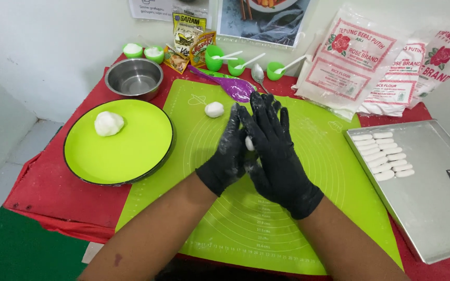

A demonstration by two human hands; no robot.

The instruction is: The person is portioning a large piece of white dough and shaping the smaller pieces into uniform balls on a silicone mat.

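Gloved hands: two, left hand (228, 151) and right hand (277, 151), above the green mat (308, 156)
Dough pieces off the tray: three, one between the hands (249, 143), one ball (214, 109) on the mat, one lump (109, 124) left of the mat
Dough sticks (384, 156): about thirteen, right of the mat
Flour bags (347, 60): three, behind the mat
Green cups (213, 57): five, behind the mat
Steel bowl (134, 78): one

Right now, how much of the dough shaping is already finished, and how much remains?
Done: two rows of small white dough sticks lie in the metal tray. In hand: the left hand and right hand, in black gloves, press a small dough piece between the palms. Left: a dough ball on the green mat and a larger lump on the green plate.
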